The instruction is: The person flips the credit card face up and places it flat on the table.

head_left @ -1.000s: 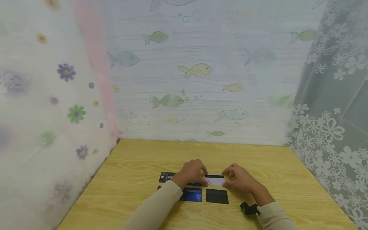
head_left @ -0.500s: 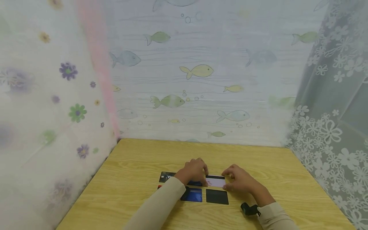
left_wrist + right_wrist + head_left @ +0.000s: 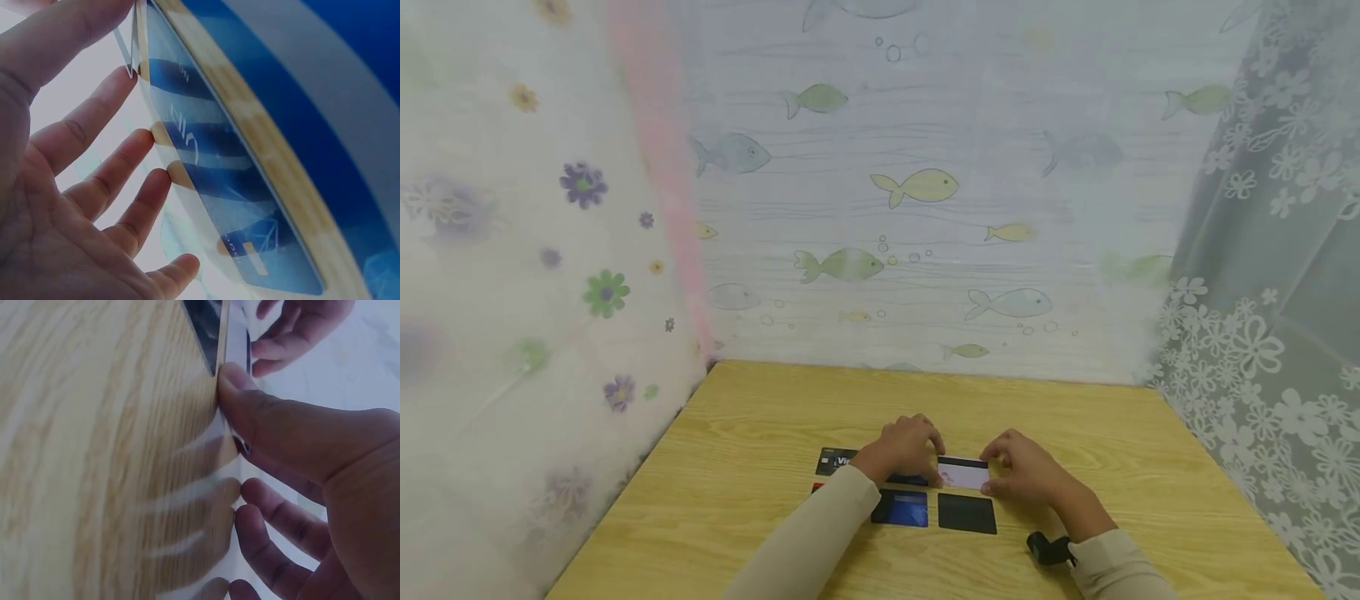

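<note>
Left grip (image 3: pixel 901 450) arched; right grip (image 3: pixel 1027 471) likewise; both pinch the pale card (image 3: pixel 963 475).

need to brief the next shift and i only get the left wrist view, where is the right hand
Observer: The head view shows the right hand at the right end of the pale card, across from the left hand.
Operator: ok and which part of it is on the near side of that card
Observer: The right thumb, as the right wrist view shows.
Operator: anything lying just on the near side of the pale card
Observer: Yes, in the head view a plain black card lies there on the wooden table.
</note>
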Demonstrator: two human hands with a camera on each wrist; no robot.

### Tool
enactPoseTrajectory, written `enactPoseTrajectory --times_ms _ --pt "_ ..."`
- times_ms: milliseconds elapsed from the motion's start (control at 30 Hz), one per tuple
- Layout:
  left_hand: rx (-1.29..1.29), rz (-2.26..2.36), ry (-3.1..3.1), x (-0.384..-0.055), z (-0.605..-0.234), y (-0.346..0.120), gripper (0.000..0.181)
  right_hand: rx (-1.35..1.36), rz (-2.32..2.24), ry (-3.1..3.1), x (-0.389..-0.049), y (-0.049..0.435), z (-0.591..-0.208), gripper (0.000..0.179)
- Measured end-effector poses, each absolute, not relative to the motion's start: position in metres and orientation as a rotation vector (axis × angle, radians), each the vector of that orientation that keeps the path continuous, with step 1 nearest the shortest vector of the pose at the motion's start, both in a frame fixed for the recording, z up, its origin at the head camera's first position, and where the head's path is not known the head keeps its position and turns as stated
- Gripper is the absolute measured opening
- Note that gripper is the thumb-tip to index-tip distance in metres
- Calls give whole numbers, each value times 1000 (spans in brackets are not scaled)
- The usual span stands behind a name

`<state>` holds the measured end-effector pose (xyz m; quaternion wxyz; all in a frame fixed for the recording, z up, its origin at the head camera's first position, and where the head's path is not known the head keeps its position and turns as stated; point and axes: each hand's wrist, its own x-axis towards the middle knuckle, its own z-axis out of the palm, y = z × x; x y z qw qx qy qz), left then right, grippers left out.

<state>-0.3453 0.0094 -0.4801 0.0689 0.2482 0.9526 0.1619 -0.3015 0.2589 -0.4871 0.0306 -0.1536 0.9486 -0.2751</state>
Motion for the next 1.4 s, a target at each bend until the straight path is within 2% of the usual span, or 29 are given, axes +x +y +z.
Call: enactPoseTrajectory --times_ms 600,1033,1400 --pt "802 446 2927 -346 -481 11 42 -372 -807 2952 -304 262 -491 39" --pt "865 535 2961 -346 -479 7 38 -505 -808 2924 -303 259 -486 43" --pt "964 632 2968 -347 -470 4 40 -488 -727 2960 -305 253 -484 47"
